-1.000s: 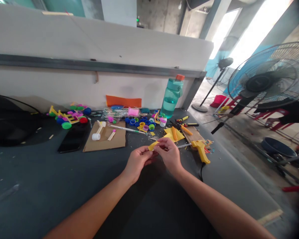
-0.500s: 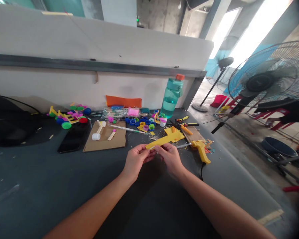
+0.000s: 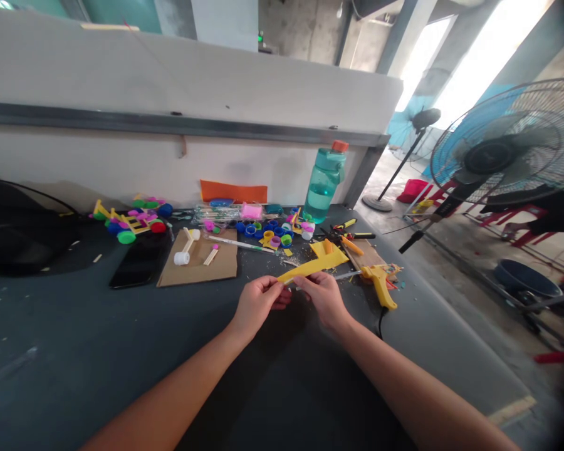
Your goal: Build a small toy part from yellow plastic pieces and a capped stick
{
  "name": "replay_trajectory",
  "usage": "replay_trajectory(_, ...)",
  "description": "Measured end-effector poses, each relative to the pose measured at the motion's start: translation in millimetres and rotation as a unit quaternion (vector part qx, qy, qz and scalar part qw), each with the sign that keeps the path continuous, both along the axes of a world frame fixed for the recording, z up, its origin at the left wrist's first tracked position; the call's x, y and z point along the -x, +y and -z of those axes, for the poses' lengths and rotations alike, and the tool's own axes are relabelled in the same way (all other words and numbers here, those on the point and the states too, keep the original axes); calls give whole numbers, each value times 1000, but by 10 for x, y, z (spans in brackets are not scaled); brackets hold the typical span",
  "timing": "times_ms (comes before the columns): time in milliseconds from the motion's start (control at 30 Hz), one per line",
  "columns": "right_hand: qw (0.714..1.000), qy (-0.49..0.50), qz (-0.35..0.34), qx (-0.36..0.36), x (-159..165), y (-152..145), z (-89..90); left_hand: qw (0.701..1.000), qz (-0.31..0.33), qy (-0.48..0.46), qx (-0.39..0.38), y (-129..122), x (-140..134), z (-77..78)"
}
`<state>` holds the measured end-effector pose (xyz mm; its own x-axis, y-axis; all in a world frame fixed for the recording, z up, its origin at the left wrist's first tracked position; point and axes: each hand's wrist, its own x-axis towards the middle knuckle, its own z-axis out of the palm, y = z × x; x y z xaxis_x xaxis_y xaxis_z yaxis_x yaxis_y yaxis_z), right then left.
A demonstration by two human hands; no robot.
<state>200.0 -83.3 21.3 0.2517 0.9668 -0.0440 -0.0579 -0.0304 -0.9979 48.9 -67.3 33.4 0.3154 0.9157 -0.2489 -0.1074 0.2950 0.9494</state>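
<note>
Our left hand (image 3: 259,302) and right hand (image 3: 326,298) pinch a strip (image 3: 305,269) (yellow), with the glue gun (image 3: 380,287) right, bottle (image 3: 322,185) far.

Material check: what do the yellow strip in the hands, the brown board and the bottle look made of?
Yellow strip: perhaps foam or felt, matt, evenly coloured.
Brown board: likely cardboard, dull, tan and flat.
Bottle: probably plastic, glossy, liquid showing through.

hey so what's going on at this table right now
A person holds a yellow strip in the fingers of the left hand and right hand, above a dark table. A yellow glue gun lies to the right, cardboard with pale sticks on it to the left. A teal bottle stands at the back.
</note>
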Motion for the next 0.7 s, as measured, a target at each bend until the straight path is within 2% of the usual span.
replay_trajectory(233, 999, 41, -13, 23, 2, -5, -15, 1000, -2, 13, -28, 18, 16, 30)
replay_trajectory(700, 998, 46, -45, 25, 15, -9, -3, 999, -23, 28, -27, 38, 29, 27)
